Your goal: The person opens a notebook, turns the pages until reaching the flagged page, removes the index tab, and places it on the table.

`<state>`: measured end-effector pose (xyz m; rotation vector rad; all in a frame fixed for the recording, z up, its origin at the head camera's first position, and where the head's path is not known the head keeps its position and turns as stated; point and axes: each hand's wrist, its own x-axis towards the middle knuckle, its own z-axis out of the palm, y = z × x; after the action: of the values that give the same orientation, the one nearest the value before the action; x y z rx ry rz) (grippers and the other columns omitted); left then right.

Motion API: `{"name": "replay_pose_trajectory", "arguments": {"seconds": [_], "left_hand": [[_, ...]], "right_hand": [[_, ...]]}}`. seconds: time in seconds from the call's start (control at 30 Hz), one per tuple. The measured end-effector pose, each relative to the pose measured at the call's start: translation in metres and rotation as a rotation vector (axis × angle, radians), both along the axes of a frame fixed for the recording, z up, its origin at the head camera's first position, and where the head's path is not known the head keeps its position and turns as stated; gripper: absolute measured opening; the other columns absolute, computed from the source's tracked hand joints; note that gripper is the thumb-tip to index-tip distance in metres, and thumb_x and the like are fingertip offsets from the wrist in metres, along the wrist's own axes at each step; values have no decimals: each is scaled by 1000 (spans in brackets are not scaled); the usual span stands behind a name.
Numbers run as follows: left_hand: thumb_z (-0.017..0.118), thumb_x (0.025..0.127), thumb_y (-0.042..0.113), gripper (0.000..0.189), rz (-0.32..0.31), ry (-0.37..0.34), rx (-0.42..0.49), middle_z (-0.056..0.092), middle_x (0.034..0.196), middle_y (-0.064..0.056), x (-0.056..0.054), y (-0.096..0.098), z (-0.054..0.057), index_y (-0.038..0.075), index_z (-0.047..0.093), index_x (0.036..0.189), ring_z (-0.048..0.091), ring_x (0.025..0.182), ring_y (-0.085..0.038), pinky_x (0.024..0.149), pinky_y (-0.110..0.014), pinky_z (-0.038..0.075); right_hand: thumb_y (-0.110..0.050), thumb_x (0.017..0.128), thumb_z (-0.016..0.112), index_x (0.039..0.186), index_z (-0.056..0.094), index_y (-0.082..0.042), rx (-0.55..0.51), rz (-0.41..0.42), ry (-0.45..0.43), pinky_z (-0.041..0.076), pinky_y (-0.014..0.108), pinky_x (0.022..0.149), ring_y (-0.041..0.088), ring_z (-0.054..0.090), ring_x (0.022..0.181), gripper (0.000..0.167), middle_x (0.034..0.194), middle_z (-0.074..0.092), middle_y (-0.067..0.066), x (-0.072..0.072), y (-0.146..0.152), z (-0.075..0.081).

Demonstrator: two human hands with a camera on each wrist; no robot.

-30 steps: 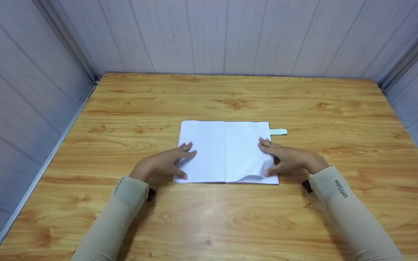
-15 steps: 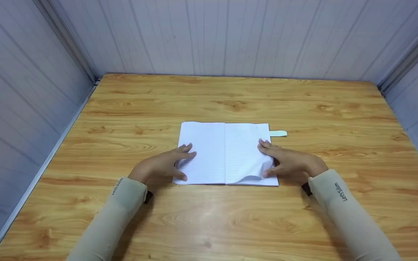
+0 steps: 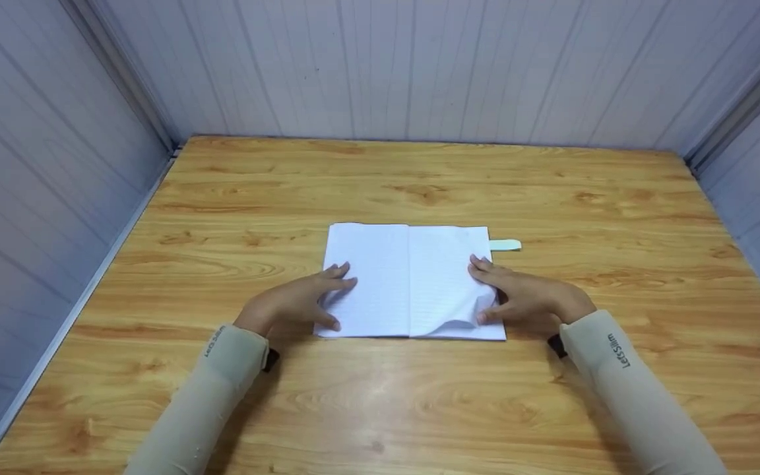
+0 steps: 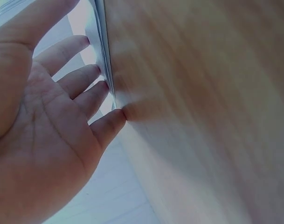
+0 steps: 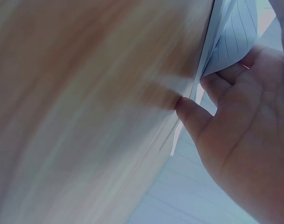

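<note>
An open notebook (image 3: pixel 380 284) with ruled white pages lies flat in the head view. My left hand (image 3: pixel 297 300) rests at its left edge, fingers spread over the page and thumb near the lower corner. Across from it, my right hand (image 3: pixel 532 291) touches the right page with spread fingers. Beside the right thumb, a loose page (image 5: pixel 237 39) bulges up in a curl. In the left wrist view the little finger (image 4: pixel 109 126) meets the wood by the page edges. The right little finger (image 5: pixel 190 114) does likewise on its side.
The notebook lies on a wood-grain table (image 3: pixel 380 409). A pale green strip (image 3: pixel 505 245) sticks out past its upper right edge. Light panelled walls (image 3: pixel 380 72) stand at the back and both sides. Beige sleeves (image 3: pixel 205 396) cover both forearms.
The right page's lower part has curled up a little more, and the right thumb has shifted slightly left. The left hand stays almost still on its page.
</note>
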<state>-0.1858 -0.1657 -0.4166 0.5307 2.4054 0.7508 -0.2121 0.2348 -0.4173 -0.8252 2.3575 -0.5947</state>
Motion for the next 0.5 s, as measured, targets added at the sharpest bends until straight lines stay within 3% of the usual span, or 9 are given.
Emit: {"name": "replay_pose_trajectory", "arguments": {"seconds": [0.5], "left_hand": [[77, 80, 16, 83, -10, 23, -7, 8, 162, 5, 2, 3, 2, 22, 33, 150, 1, 150, -16, 122, -42, 10]], "right_hand": [[-47, 85, 68, 154, 10, -6, -10, -12, -5, 10, 50, 120, 27, -4, 150, 99, 163, -4, 8, 1, 0, 0]]}}
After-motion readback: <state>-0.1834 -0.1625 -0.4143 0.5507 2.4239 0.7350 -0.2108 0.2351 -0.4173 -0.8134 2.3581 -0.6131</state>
